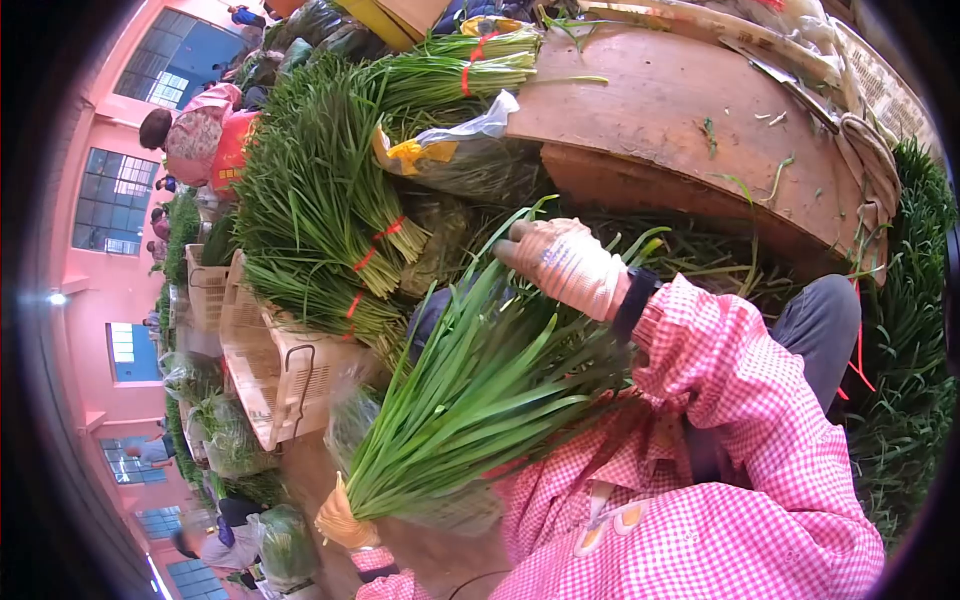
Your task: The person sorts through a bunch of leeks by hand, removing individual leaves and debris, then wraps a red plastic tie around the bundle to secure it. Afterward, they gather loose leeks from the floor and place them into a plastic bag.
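My left hand [347, 515], in a pale orange glove, is closed around the stem end of a large loose bunch of green garlic chives [470, 390]. The leaves fan out across my lap. My right hand [562, 260], in a whitish glove with dark fingertips, is at the far side of the bunch. Its fingers are closed on a few long chive leaves, partly hidden by the hand. Beyond it lie chive bundles [330, 190] tied with red bands, and more tied bundles [480, 60] rest by a wooden board.
The brown wooden board [680, 120] has leaf scraps on it. Loose chives [905, 350] are heaped at the right edge. Plastic crates [285, 370] and bagged greens [285, 545] stand to the left. Another person [205, 140] is seated farther off. My knee [825, 325] is beside the board.
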The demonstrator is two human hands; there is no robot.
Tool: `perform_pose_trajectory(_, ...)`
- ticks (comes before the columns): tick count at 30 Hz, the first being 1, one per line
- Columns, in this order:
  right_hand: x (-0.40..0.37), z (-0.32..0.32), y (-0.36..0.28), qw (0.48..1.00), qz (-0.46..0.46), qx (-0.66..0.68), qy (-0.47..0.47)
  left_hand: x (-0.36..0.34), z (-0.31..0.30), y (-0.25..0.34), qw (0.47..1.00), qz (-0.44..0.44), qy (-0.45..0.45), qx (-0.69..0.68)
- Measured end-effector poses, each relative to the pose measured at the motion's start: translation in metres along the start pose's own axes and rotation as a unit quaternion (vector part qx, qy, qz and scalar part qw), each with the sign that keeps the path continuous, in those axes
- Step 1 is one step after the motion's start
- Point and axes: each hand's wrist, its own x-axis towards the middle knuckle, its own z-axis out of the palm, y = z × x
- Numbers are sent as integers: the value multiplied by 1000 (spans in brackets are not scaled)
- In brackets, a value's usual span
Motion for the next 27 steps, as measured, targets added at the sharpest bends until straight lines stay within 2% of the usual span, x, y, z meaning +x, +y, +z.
perform_pose_trajectory(3, -10, -5, -2, 994, 41, 103, 3, 0, -2, 5, 1000, -4, -4, -9)
perform_pose_trajectory(4, -10, 1, 3, 952, 98, 279, 80, 1, -3, 6, 1000, -4, -7, -15)
perform_pose_trajectory(5, -8, 5, 6, 870, 153, 442, 155, 3, -4, 9, 1000, -6, -9, -20)
perform_pose_trajectory(6, -8, 6, 10, 752, 203, 586, 225, 6, -6, 13, 1000, -7, -12, -24)
perform_pose_trajectory(7, -10, 2, 21, 618, 254, 705, 238, 8, -6, 16, 999, -9, -12, -30)
perform_pose_trajectory(8, -11, -4, 30, 589, 264, 720, 256, 6, -3, 15, 999, -20, -24, -28)
perform_pose_trajectory(10, -23, -16, 40, 603, 260, 715, 241, -1, 3, 7, 998, -44, -49, -20)
perform_pose_trajectory(11, -32, -17, 50, 630, 232, 708, 217, 0, 4, 6, 998, -39, -39, -21)
perform_pose_trajectory(12, -40, -26, 54, 642, 244, 702, 190, 0, 4, 7, 999, -34, -31, -22)
perform_pose_trajectory(14, -53, -25, 66, 774, 247, 561, 159, -1, 6, 8, 999, -33, -27, -33)
perform_pose_trajectory(15, -58, -5, 85, 901, 119, 360, 211, -3, 9, 7, 998, -37, -31, -42)
perform_pose_trajectory(16, -65, 14, 102, 960, -16, 133, 247, -4, 11, 5, 997, -39, -35, -50)
perform_pose_trajectory(17, -79, 14, 100, 987, 40, 129, 91, -4, 13, 4, 997, -45, -44, -53)
perform_pose_trajectory(18, -80, -10, 85, 976, 139, 121, -115, -5, 15, 3, 996, -54, -54, -55)
perform_pose_trajectory(20, -88, -2, 84, 962, 138, 231, -50, -7, 16, 4, 994, -66, -74, -55)
perform_pose_trajectory(23, -90, -13, 75, 892, 240, 383, -24, -7, 18, 5, 993, -71, -90, -43)
perform_pose_trajectory(26, -86, 7, 83, 770, 263, 581, 31, -10, 21, 2, 987, -91, -118, -53)
perform_pose_trajectory(27, -85, 10, 81, 655, 288, 694, 80, -12, 23, 3, 991, -70, -84, -80)
